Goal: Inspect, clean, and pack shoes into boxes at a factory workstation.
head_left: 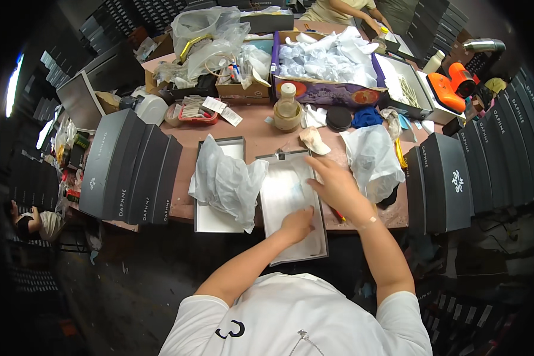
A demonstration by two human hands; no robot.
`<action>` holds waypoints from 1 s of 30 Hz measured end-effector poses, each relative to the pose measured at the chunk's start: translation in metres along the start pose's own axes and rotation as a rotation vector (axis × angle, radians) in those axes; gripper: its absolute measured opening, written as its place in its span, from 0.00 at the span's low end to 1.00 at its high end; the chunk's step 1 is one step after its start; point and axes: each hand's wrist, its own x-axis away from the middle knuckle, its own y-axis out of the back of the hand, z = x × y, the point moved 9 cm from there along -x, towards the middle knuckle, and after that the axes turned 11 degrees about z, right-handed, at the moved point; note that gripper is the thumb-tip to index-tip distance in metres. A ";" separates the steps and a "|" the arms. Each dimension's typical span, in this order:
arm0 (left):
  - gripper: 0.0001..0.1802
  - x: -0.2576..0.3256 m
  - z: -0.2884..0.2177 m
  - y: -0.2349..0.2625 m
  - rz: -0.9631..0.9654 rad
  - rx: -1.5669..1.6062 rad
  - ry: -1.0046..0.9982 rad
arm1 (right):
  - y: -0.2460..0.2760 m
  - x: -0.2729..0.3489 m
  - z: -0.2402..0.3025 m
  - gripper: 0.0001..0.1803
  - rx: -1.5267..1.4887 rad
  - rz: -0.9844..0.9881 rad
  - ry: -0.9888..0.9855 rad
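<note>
A shallow shoe box (276, 190) with a white inside and dark rim lies in front of me, overhanging the table's near edge. My left hand (298, 225) is inside it, fingers curled down near the white bottom; anything under them is hidden. Over the box's right rim is my right hand (338, 185), thumb and fingers apart. Beside its fingertips shows a small translucent piece (307, 191), too faint to name. Left of the box sits another box part (204, 222) with a bundle in crumpled white tissue paper (225, 184) lying across it.
Another tissue-wrapped bundle (372, 160) lies right of the box. Stacks of dark shoe boxes (115, 166) (448, 184) flank the table. Behind are a glass bottle (288, 113), a black round lid (339, 118) and a purple carton (326, 92) of crumpled paper. A co-worker's arm (362, 15) shows beyond.
</note>
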 end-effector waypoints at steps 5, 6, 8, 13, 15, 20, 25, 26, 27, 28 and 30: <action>0.13 0.015 0.004 0.019 -0.039 0.260 -0.092 | -0.095 -0.089 -0.039 0.22 0.094 0.166 0.072; 0.11 0.028 0.001 0.033 -0.054 0.291 -0.087 | -0.115 -0.094 -0.049 0.22 -0.016 0.284 0.061; 0.08 0.062 -0.009 0.069 -0.131 0.483 -0.155 | -0.072 -0.083 -0.046 0.17 -0.274 0.054 -0.037; 0.06 0.157 0.028 0.118 -0.668 0.694 -0.204 | -0.005 0.000 -0.100 0.13 -1.111 -0.346 -0.087; 0.06 0.186 0.047 0.126 -0.843 0.793 -0.194 | -0.005 0.035 -0.105 0.15 -1.383 -0.327 -0.196; 0.08 0.178 0.056 0.123 -0.786 1.041 -0.159 | -0.047 0.079 -0.025 0.17 -1.257 0.172 -0.547; 0.21 0.106 -0.022 0.141 -0.444 1.234 -0.373 | -0.039 0.056 0.077 0.24 -0.398 0.118 -0.107; 0.22 0.099 -0.026 0.146 -0.420 1.352 -0.430 | -0.038 0.059 0.060 0.21 -0.562 0.053 -0.193; 0.23 0.097 -0.031 0.152 -0.394 1.469 -0.488 | -0.036 0.063 0.044 0.18 -0.725 -0.014 -0.277; 0.25 0.096 -0.034 0.156 -0.367 1.585 -0.546 | -0.034 0.069 0.028 0.15 -0.888 -0.082 -0.358; 0.29 0.108 -0.025 0.146 -0.352 1.271 -0.498 | -0.032 0.078 0.008 0.10 -1.108 -0.084 -0.432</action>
